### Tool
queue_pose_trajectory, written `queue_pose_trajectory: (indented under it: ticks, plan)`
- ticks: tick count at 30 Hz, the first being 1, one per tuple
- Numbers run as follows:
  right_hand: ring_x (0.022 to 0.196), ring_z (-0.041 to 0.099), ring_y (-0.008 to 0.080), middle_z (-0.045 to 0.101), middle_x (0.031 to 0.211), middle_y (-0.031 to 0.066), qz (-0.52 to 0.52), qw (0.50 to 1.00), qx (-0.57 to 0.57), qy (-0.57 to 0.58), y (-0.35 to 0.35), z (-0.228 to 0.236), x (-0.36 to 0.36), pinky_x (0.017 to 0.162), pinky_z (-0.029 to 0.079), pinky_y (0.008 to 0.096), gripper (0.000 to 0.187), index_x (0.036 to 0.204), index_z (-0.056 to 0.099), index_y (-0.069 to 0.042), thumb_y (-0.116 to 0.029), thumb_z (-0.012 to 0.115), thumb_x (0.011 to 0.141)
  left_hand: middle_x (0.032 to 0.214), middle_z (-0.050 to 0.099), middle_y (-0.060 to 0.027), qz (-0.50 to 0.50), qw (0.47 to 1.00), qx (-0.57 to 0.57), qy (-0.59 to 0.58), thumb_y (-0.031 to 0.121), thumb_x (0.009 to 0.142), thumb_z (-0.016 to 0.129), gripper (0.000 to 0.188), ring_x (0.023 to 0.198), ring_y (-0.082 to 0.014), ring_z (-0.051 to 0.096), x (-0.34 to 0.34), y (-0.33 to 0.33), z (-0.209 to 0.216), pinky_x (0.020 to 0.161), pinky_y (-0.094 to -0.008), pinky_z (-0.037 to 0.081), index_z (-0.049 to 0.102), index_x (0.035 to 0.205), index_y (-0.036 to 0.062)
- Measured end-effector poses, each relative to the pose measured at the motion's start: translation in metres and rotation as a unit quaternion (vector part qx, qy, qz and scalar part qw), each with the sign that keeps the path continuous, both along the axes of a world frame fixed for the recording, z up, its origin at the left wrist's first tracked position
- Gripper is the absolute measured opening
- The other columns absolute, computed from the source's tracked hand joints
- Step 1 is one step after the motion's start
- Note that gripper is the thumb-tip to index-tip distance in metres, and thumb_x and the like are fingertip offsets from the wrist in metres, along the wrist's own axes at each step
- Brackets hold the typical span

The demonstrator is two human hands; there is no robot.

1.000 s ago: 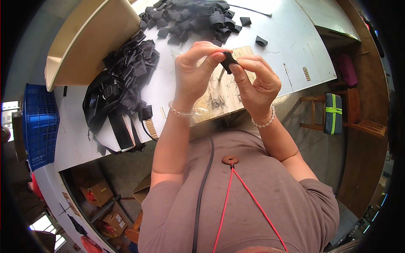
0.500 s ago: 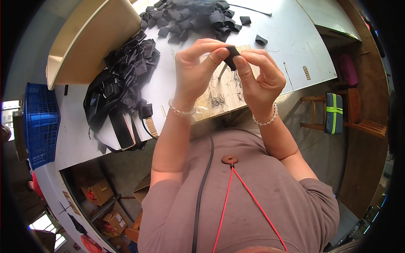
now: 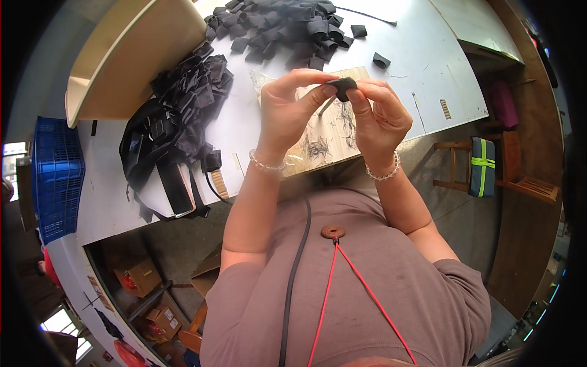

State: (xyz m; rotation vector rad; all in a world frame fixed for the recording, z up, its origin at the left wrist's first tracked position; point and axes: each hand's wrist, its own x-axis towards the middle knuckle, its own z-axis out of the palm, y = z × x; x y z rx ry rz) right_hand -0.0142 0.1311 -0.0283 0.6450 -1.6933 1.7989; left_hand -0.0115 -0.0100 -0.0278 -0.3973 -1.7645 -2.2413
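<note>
Between my two hands is a small black fabric piece, raised above a wooden board. My left hand pinches its left edge between thumb and fingers. From the other side, the thumb and fingers of my right hand grip it too. A thin upright metal rod rises from the board just below the piece. Dark thread scraps lie scattered over the board.
Beyond my hands lies a heap of black fabric pieces, with two loose ones to its right. A tangle of black straps and a phone lie left. A blue crate stands at the table's left edge; a stool is right.
The fabric piece has turned from a steep slant to a flatter position and shifted slightly right. My left hand has come down and a little to the right; both hands still grip it.
</note>
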Motion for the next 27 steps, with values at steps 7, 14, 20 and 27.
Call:
queue_pose_trajectory:
  ticks: [7,14,20,27]
  plan:
    - [0.072,0.058,0.0124,0.064,0.081,0.0089,0.012,0.999,-0.024,-0.023,-0.001,-0.004,0.002,0.063,0.046,0.0220,0.009,0.087,0.065,0.003,0.004,0.068,0.078,0.086,0.066,-0.0044,-0.063,0.987,0.096,-0.111,0.012,0.083,0.068,0.018,0.081,-0.0088,0.058,0.005,-0.007,0.012,0.075,-0.0216,0.045,0.065,0.093,-0.0018]
    - [0.074,0.057,0.0124,0.064,0.083,0.0092,0.026,0.999,-0.029,-0.024,-0.001,-0.004,0.000,0.064,0.046,0.0221,0.010,0.088,0.064,0.004,0.005,0.067,0.078,0.089,0.065,-0.0036,-0.029,0.998,0.035,-0.040,0.017,0.083,0.068,0.021,0.083,-0.0097,0.058,0.005,0.000,0.009,0.072,-0.0218,0.045,0.065,0.097,0.0007]
    - [0.076,0.058,0.0132,0.064,0.086,0.0099,0.044,0.998,-0.031,-0.023,0.002,0.001,-0.001,0.066,0.047,0.0227,0.012,0.090,0.065,0.003,0.006,0.066,0.079,0.095,0.065,-0.0055,0.002,0.999,-0.018,0.037,0.015,0.077,0.072,0.021,0.089,-0.0149,0.058,-0.007,-0.002,0.014,0.076,-0.0267,0.046,0.069,0.097,0.0076]
    - [0.078,0.058,0.0140,0.064,0.086,0.0108,0.047,0.997,-0.053,-0.010,0.004,0.005,0.000,0.066,0.047,0.0235,0.011,0.091,0.064,0.004,0.005,0.065,0.080,0.086,0.067,-0.0048,0.035,0.987,-0.087,0.130,0.015,0.073,0.075,0.017,0.086,-0.0162,0.059,-0.012,0.004,0.021,0.075,-0.0274,0.047,0.072,0.088,0.0070]
